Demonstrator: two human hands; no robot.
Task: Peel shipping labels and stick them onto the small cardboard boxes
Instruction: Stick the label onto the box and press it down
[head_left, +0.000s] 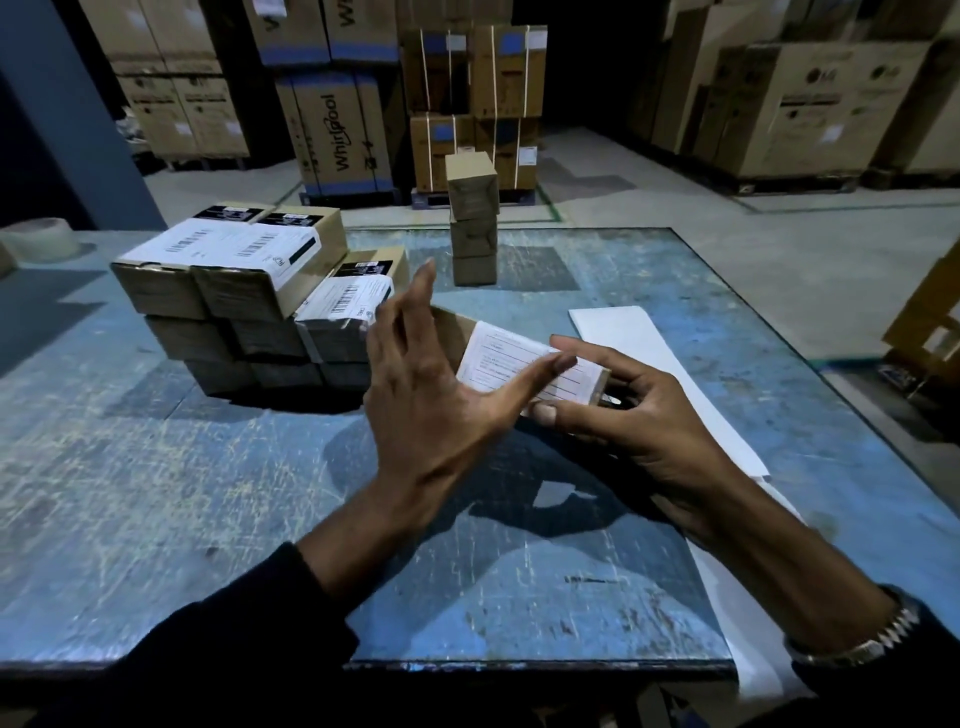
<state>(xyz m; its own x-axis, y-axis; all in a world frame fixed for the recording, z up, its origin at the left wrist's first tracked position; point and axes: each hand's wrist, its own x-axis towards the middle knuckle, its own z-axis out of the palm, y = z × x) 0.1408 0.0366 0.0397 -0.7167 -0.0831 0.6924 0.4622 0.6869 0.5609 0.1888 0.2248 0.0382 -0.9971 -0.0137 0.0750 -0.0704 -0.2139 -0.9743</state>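
Item: small brown cardboard box (524, 371), table centre, gripped by right hand (639, 415) at 3 o'clock. White printed label (519, 364) smoothed w/ left hand (421, 384) thumb, fingers extended. Risk: creases/skew if box twisted under uneven pressure.

We cannot read the print on the label (524, 366); too small. The left hand (415, 395) hides the box's (454, 327) near face. The tape roll (39, 239) is cut by the left edge. Lower stack boxes (249, 338) sit in shadow, markings unreadable.
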